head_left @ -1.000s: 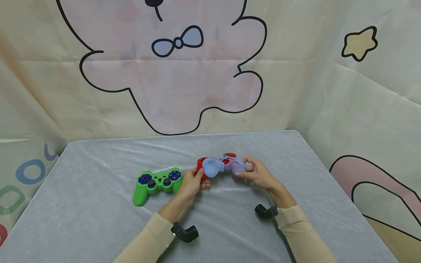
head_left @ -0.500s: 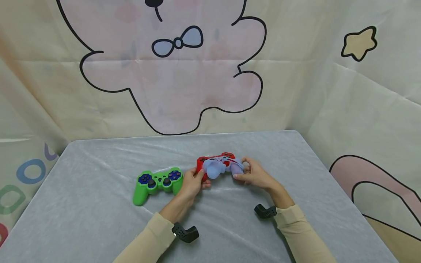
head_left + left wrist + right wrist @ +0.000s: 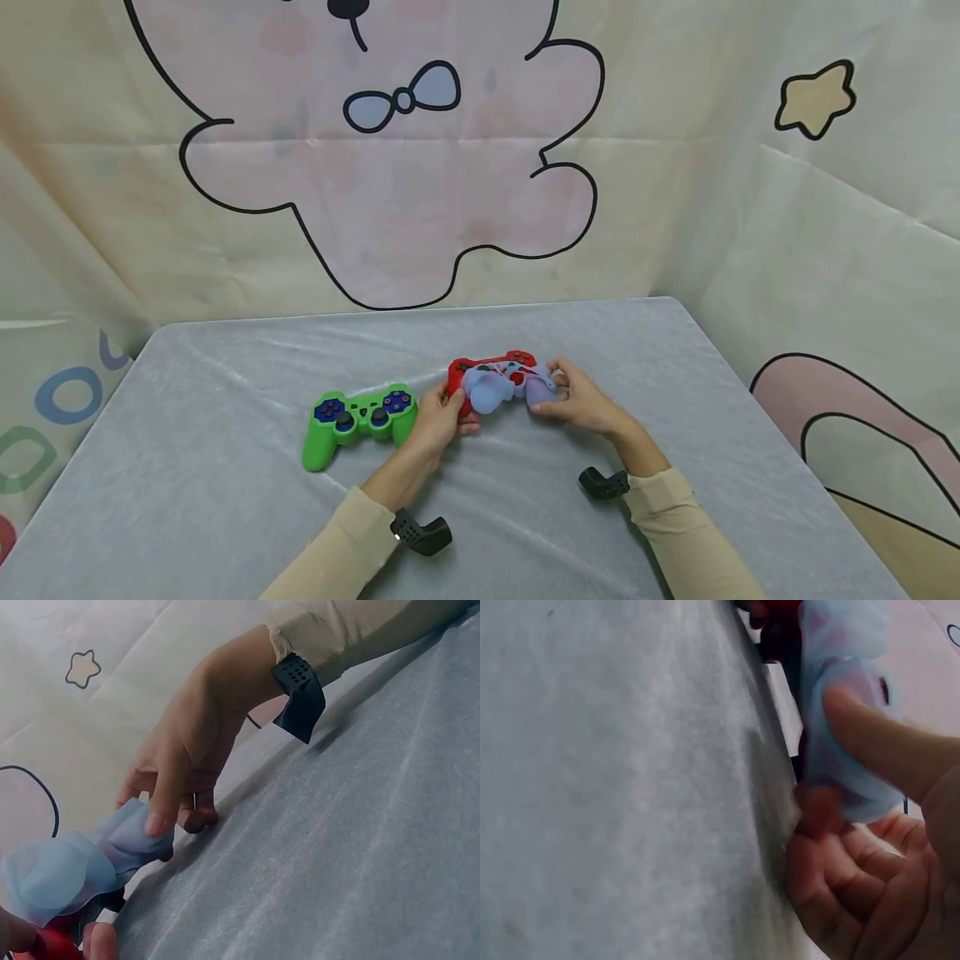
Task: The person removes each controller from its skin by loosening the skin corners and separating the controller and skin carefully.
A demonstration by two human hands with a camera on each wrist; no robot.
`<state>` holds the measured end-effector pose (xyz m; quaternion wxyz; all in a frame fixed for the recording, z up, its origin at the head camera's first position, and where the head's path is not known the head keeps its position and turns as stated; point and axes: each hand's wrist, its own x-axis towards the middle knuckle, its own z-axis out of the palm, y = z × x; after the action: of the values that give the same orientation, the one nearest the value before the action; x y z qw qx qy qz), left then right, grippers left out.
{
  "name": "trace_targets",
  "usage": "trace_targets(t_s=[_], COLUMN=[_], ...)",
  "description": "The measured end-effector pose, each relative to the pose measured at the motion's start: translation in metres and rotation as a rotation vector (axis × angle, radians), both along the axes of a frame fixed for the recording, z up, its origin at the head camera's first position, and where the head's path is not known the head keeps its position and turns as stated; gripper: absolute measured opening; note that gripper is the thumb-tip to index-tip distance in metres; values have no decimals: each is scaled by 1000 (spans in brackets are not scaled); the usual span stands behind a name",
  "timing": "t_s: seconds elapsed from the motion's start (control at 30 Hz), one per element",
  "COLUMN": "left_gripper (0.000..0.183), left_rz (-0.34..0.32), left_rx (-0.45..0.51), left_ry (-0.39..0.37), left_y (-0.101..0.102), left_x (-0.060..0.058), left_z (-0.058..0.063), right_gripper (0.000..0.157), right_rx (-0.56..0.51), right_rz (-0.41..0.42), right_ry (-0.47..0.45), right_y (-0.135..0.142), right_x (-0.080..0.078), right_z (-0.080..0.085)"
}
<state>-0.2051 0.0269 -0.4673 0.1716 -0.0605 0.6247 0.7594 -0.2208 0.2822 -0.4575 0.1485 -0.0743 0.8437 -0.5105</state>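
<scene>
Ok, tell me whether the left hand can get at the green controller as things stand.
Probably not yet: the left hand holds the red controller and would likely have to let go first. Otherwise the way looks free: the green controller lies close beside that hand, nothing seen between.

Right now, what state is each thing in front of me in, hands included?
Red controller, held, partly covered.
Cover, partway on, some red left showing.
Green controller, lying buttons up, uncovered.
Left hand, gripping the red controller.
Right hand, pinching the cover's right end.
Tablecloth, spread out, lightly creased.
Backdrop, hanging, faintly creased.
</scene>
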Motion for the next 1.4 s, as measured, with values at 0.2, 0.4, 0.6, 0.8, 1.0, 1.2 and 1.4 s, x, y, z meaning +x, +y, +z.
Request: trace_targets(t_s=[0.2,0.4,0.6,0.8,1.0,1.2,1.4], left_gripper=[38,35,37,59,66,66,58], left_rz=[3,7,0,9,-2,1,-30], left_rx=[-31,-44,-58,-99,-291,-432,-592], left_ry=[12,28,13,15,126,200,261], left_y=[0,0,1,2,3,4,5], left_x=[-1,-1,0,0,1,2,4], left_z=[-1,-1,-1,0,1,3,9], right_gripper=[51,42,33,58,72,55,49], right_rx=[37,30,62,150,179,154,155], right_rz=[18,34,8,-21,-10,19,10], right_ry=[62,99,121,91,72,72,53], right_y=[1,3,3,-2,-4,-4,-5], right_x=[-2,-3,-2,0,1,1,0], right_z=[-3,-6,-6,0,2,3,2])
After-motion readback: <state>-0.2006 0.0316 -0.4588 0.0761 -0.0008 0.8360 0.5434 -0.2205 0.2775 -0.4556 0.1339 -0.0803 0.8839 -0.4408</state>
